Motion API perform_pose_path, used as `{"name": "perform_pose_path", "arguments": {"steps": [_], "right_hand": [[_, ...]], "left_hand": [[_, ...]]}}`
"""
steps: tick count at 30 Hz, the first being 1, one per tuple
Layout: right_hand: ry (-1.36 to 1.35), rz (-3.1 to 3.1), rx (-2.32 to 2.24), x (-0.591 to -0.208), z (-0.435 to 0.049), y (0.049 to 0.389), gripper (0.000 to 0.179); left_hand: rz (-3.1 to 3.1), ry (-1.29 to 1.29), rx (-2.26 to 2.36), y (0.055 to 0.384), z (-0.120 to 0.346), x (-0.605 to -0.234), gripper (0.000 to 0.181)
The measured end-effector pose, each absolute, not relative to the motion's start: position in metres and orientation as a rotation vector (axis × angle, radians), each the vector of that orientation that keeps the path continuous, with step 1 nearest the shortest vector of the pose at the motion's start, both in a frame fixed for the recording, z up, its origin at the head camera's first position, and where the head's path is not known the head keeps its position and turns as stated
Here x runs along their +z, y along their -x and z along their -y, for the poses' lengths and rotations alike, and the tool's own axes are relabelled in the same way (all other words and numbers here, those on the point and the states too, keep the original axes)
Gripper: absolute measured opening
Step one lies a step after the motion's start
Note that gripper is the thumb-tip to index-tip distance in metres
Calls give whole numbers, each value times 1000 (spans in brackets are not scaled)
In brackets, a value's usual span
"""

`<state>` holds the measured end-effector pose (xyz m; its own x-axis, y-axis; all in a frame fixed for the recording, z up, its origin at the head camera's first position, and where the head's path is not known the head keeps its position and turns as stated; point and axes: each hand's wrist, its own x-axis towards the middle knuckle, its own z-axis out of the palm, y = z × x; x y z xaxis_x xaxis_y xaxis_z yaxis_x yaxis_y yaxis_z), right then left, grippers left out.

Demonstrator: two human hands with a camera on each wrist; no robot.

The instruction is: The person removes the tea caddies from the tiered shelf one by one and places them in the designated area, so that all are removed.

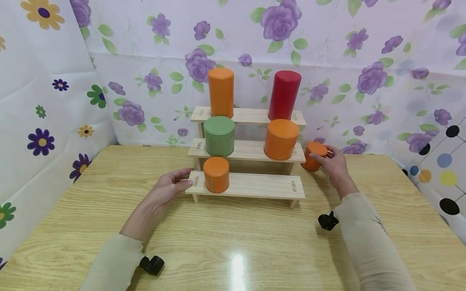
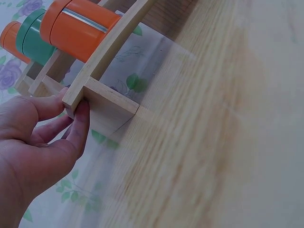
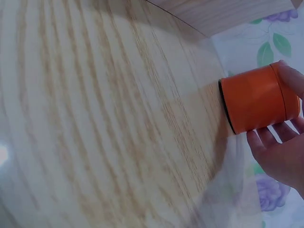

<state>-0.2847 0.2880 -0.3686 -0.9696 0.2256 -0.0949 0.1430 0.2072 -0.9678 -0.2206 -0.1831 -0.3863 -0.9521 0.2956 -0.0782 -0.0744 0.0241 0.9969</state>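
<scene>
Wooden in the head view, the shelf [image 1: 251, 115] held five cans [image 1: 219, 139], with a small orange can [image 1: 310, 163] just to its right, gripped by the right hand [image 1: 334, 165]. At the left wrist, the left hand [image 2: 42, 140] pinched the bottom board's [image 2: 109, 45] end. At the right wrist, whether the can touched the table [image 3: 118, 118] was hard to tell.

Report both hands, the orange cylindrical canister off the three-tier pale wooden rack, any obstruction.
Left hand grips rack, lower left end. Right hand holds orange canister, right of rack. Possible obstruction: rack's right end, close by.
</scene>
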Motion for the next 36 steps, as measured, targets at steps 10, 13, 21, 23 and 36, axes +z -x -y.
{"name": "perform_pose_path", "arguments": {"steps": [10, 13, 21, 23, 36], "right_hand": [[324, 2479, 1830, -369, -289, 284, 85], [309, 2521, 1814, -368, -290, 284, 88], [260, 2597, 1808, -360, -295, 280, 102], [249, 2585, 1801, -356, -295, 277, 100], [137, 2594, 1666, -314, -282, 265, 70]], "left_hand": [[-2031, -227, 2034, 222, 183, -387, 56], [-2026, -227, 2034, 222, 183, -387, 57], [-2015, -212, 2039, 223, 181, -388, 56], [-2014, -214, 2040, 223, 181, -388, 56], [-2037, -215, 2026, 221, 183, -388, 57]]}}
